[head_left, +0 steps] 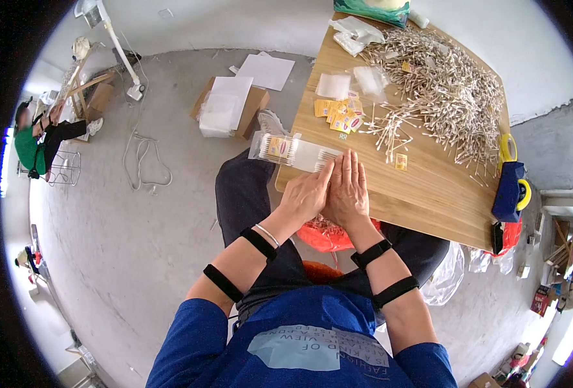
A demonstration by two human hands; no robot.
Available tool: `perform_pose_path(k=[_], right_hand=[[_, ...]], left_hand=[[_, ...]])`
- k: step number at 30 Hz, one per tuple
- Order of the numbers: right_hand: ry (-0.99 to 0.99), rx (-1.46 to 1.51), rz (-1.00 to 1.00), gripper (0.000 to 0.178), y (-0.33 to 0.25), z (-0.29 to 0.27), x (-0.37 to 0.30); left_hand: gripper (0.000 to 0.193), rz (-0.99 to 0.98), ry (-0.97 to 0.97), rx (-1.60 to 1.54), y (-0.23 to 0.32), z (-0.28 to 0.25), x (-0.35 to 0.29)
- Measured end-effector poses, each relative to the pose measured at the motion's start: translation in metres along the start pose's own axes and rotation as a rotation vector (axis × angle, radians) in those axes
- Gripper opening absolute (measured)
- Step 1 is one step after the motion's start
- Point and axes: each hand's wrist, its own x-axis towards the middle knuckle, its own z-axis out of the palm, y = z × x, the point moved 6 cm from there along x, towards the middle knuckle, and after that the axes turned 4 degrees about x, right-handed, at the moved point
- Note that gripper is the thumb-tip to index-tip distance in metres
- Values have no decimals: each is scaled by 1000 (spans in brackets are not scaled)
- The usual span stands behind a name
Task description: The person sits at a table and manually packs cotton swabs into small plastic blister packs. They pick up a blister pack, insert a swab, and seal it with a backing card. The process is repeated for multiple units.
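Observation:
At the near edge of the wooden table point(422, 200), my hands meet over a small row of cotton swabs point(327, 156). My right hand point(348, 191) lies with its fingers stretched forward and side by side. Against it rests my left hand point(308, 196), its index finger extended toward the right fingers; its other fingertips are hidden. Only the swab tips show ahead of my hands. A white translucent sheet or bag point(306, 155) runs left from them. Beside it lies a clear packet of swabs with a yellow card point(277, 147), overhanging the table edge.
A big heap of loose swabs point(451, 97) spreads over the table's right side. Yellow cards point(343, 115) and clear bags point(334, 85) lie nearer the left edge. A blue tape dispenser point(509, 191) stands at the right corner. An open carton point(253, 103) is on the floor; another person point(34, 145) sits far left.

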Motion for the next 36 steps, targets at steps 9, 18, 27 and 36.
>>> perform_pose_path(k=[9, 18, 27, 36], right_hand=[[-3, -23, -9, 89, 0, 2, -1], [-34, 22, 32, 82, 0, -2, 0], [-127, 17, 58, 101, -1, -5, 1], [-66, 81, 28, 108, 0, -8, -1]], left_hand=[[49, -29, -14, 1, 0, -2, 2], [50, 3, 12, 28, -1, -2, 5], [54, -23, -57, 40, -3, -3, 10], [50, -90, -125, 43, -5, -3, 16]])
